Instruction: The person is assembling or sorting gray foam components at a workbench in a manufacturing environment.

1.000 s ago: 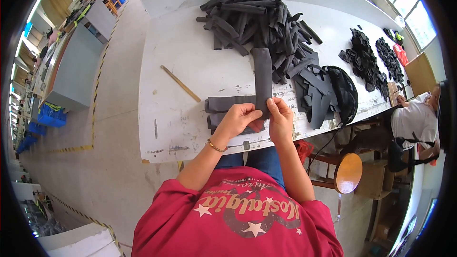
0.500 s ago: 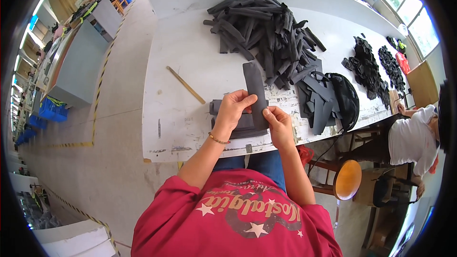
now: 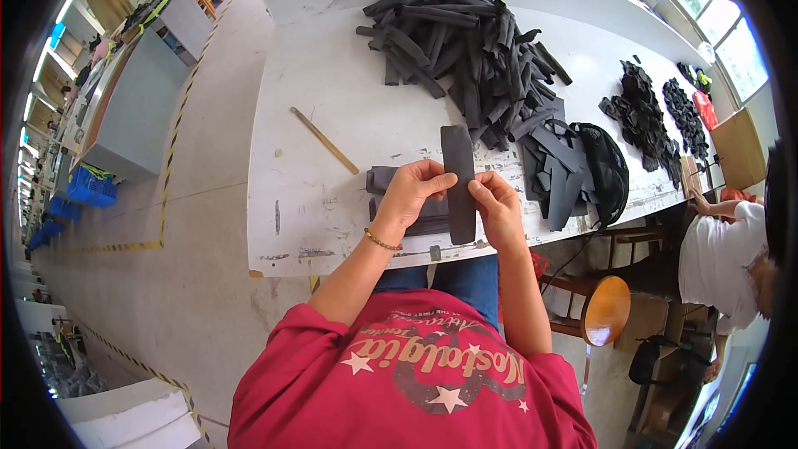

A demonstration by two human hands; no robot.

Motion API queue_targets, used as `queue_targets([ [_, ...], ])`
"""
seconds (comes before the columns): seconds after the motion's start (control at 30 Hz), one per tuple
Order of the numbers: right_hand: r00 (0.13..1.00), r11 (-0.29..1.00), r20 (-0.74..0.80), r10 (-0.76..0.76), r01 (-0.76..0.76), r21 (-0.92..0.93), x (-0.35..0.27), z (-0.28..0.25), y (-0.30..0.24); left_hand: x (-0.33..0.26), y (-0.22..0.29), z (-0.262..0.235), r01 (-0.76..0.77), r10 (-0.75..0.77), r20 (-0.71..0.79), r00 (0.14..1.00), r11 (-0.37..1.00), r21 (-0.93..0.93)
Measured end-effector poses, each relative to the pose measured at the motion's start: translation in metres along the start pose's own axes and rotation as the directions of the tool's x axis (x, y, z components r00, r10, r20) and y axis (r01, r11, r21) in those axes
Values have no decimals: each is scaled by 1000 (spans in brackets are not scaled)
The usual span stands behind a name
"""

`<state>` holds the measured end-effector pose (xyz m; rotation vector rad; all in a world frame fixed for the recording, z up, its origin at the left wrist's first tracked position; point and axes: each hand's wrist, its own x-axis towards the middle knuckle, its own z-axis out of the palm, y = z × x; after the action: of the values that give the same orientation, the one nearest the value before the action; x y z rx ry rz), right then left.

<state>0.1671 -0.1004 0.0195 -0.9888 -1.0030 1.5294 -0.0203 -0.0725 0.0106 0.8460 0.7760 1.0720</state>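
Observation:
A dark grey fabric strip (image 3: 460, 150), long and flat, stands lengthwise between my two hands above the table's front edge. My left hand (image 3: 418, 190) pinches its left side, thumb on top. On the opposite edge my right hand (image 3: 497, 206) has thumb and fingers closed on it. Beneath my left hand lies a small stack of folded dark pieces (image 3: 426, 223), partly covered by the hand and the strip. Beyond the hands a large heap of rolled dark strips (image 3: 465, 41) spreads over the white table (image 3: 307, 58).
A wooden stick (image 3: 324, 140) lies left of my hands. To the right are flat dark cut pieces (image 3: 557, 170) and a black mesh bag (image 3: 603, 175). Farther right sit piles of small black pieces (image 3: 640, 116). A person in a white shirt (image 3: 721, 254) works beside a round wooden stool (image 3: 605, 311).
The strip has moved slightly right and toward me and now stands straighter, its flat face turned up. Both hands have shifted right with it.

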Motion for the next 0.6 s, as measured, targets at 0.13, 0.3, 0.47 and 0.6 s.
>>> queue_targets([
  [0.13,998,976,8,56,-56,211,-2,9,-5,-4,5,2,9,-7,55,998,1000,-26],
  [0.3,990,947,113,86,-117,299,-2,5,8,-7,4,4,41,-33,96,995,996,-80],
  [0.47,996,995,-74,-56,61,74,0,6,14,-9,1,3,96,-92,39,995,986,-138],
  [0.6,967,926,-181,-177,101,-364,-3,11,13,-8,-1,0,-13,11,51,999,999,50],
])
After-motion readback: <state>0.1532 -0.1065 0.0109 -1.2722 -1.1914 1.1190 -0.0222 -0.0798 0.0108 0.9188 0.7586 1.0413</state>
